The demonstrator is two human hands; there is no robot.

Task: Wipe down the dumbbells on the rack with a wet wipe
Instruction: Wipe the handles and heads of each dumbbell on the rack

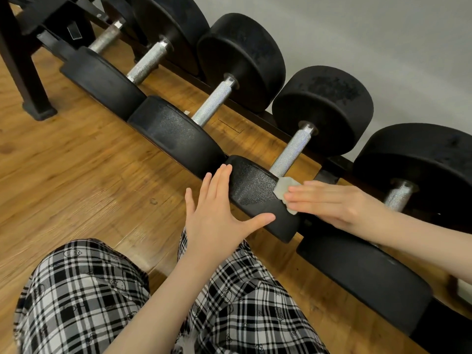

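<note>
A rack (332, 163) of black dumbbells runs from upper left to lower right; on the centre dumbbell (255, 190) the left hand (217, 221) rests spread, and just right the flat right hand (329, 203) presses the wet wipe (283, 187)

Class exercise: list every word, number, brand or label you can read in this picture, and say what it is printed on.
No text can be read.
The dumbbell heads show only textured black rubber, with no weight numbers visible.
The plaid trousers carry small cartoon figures, no lettering.
</note>
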